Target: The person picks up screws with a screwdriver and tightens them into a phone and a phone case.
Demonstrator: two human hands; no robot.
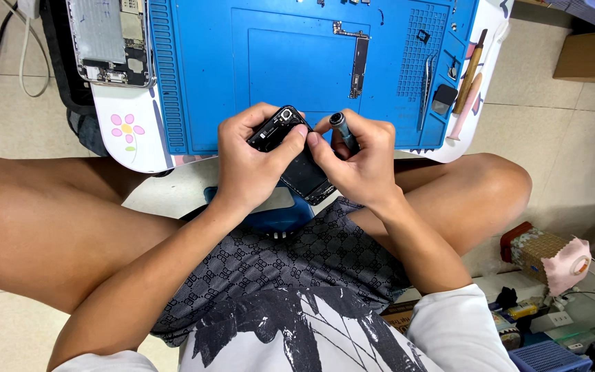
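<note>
A dark opened phone body [302, 167] with a round camera part at its top is gripped between both hands over my lap. My left hand [249, 162] wraps its left side, thumb pressed on the upper edge. A small screwdriver [343, 130] with a grey round cap is pinched in my right hand [359, 162], whose thumb also touches the phone. The screwdriver's tip is hidden behind the fingers.
A blue repair mat [208, 76] lies on a small white table with a flower print. On the mat are a logic board [359, 63], tweezers [426, 89] and a brush [470, 69]. A silver phone housing [110, 41] sits at the top left. Boxes and a tray stand at the right.
</note>
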